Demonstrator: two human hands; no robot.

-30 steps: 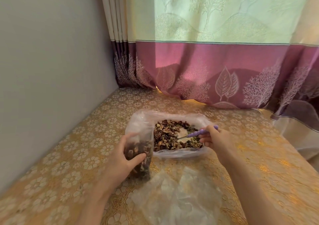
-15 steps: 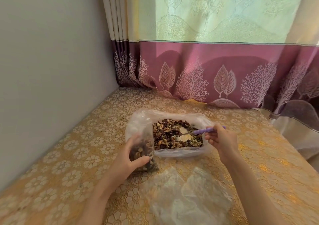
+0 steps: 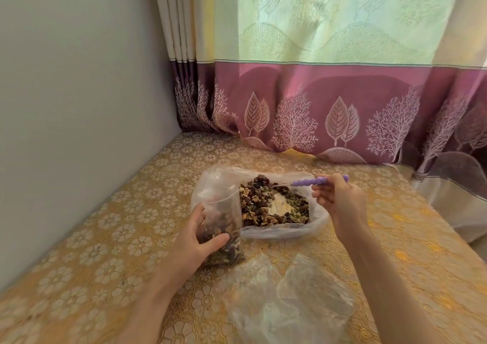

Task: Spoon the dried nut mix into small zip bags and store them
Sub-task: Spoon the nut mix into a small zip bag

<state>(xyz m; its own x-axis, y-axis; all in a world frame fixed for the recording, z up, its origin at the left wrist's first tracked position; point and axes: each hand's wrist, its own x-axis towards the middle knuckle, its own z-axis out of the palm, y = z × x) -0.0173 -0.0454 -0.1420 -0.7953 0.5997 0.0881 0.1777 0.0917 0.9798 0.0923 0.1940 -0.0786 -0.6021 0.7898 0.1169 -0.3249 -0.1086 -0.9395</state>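
Fingers of left hand wrap the zip bag; right hand pinches the loaded spoon.

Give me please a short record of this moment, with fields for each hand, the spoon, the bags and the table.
left hand: grips the small zip bag, upright, partly filled with nut mix
right hand: holds the purple-handled spoon
spoon: loaded bowl raised over the nut mix
big bag: open, flat on table, holds the mix
empty bags: clear, nearest the person
table: gold floral cover
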